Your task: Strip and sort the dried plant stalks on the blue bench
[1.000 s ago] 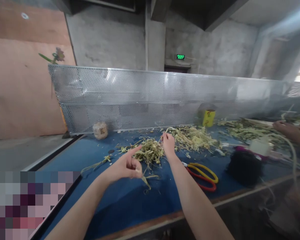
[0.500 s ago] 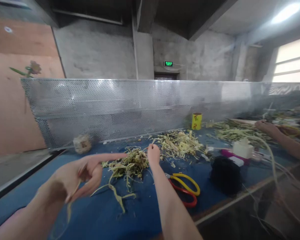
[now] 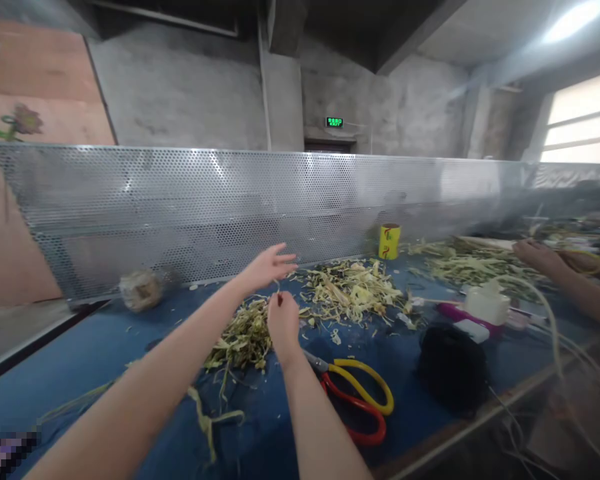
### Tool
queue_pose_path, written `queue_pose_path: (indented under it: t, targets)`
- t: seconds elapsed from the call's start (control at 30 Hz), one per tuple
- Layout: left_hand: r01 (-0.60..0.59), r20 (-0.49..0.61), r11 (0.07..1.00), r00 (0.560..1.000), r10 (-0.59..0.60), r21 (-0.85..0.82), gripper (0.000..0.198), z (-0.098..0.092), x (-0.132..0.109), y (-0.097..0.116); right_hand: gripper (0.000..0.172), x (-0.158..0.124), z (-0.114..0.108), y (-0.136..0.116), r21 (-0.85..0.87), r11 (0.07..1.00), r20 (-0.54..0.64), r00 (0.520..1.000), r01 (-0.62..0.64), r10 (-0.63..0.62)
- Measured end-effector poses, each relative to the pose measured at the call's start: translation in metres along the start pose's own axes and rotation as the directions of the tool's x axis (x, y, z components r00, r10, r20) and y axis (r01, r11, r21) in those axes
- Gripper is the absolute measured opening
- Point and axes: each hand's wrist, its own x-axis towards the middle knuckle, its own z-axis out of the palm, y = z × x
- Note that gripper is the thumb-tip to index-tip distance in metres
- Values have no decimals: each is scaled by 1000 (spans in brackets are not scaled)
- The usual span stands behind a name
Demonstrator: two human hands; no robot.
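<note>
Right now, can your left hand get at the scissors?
Probably not easily: the left hand is open, but the right arm lies between it and the scissors.

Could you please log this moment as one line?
left hand: open, close to right hand | right hand: closed, contents unclear | plant scraps: piled on blue table | scissors: beside right forearm
</note>
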Motion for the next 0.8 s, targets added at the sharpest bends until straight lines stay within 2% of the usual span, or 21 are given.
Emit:
queue_pose_path:
  t: [0.07, 0.13, 0.2, 0.27, 0.33, 0.37, 0.4, 0.47, 0.5, 0.53, 0.57, 0.6, 0.63, 0.7, 0.8]
  targets:
    - [-161, -149, 985, 974, 168, 57, 68, -31, -23, 7, 25, 5, -2, 3, 155, 987, -41, 999, -27, 34]
    - [-229, -278, 971, 931, 238, 63, 62, -62, -52, 12, 25, 8, -4, 3, 274, 962, -53, 998, -15, 31]
    - [-179, -368, 983, 913, 178, 31, 60, -86, -81, 10, 24, 10, -7, 1, 359, 933, -52, 998, -24, 46]
    - [-51, -416, 997, 907, 68, 52, 61, -100, -108, 1, 23, 8, -10, -4, 417, 907, 94, 995, -56, 19]
    - [108, -394, 989, 917, -59, 104, 61, -106, -131, -15, 19, 3, -12, -10, 442, 894, 216, 976, -74, -26]
    - [167, -373, 979, 921, -111, 121, 61, -106, -141, -25, 17, -2, -12, -13, 455, 886, 318, 945, -87, -71]
    - [223, -390, 967, 907, -159, 125, 61, -105, -149, -35, 16, -7, -12, -16, 467, 878, 469, 872, -107, -143]
    - [293, -429, 938, 883, -191, 186, 62, -101, -162, -55, 13, -20, -11, -22, 429, 896, 702, 667, -118, -249]
    - [324, -404, 913, 891, -207, 249, 63, -99, -167, -64, 13, -27, -9, -25, 384, 918, 778, 570, -98, -265]
    - [318, -343, 899, 916, -209, 302, 65, -98, -171, -71, 13, -33, -7, -27, 336, 940, 833, 486, -65, -264]
    - [273, -230, 900, 952, -202, 340, 67, -97, -175, -76, 15, -39, -4, -29, 290, 957, 874, 416, -29, -252]
    - [215, -128, 902, 975, -180, 373, 69, -96, -177, -80, 16, -45, 0, -30, 252, 968, 902, 363, 1, -235]
    - [171, -65, 899, 985, -158, 402, 72, -95, -180, -83, 17, -49, 4, -31, 218, 976, 918, 333, 24, -213]
    - [102, 25, 884, 992, -127, 457, 76, -95, -184, -86, 20, -55, 11, -33, 148, 986, 932, 323, 76, -165]
    - [57, 52, 804, 993, -109, 592, 70, -96, -187, -92, 21, -60, 18, -32, 38, 978, 915, 386, 204, -117]
